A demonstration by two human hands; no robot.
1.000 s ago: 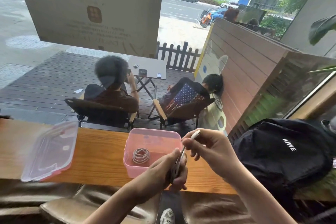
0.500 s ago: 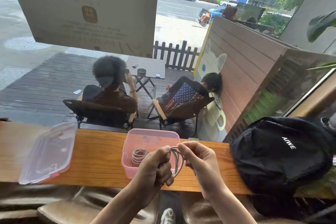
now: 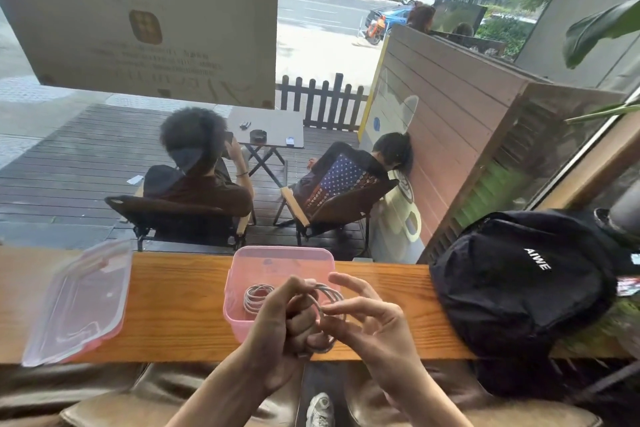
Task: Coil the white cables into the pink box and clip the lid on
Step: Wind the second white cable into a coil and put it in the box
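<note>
White cable (image 3: 329,291) looped, translucent pink box (image 3: 277,255)

We count two white cable coils, one in the pink box (image 3: 242,288) and one in our hands, plus one lid (image 3: 79,302) and one black backpack (image 3: 519,284).

Wooden counter (image 3: 180,291), window, daylit deck (image 3: 69,163), fence (image 3: 322,100)
</note>
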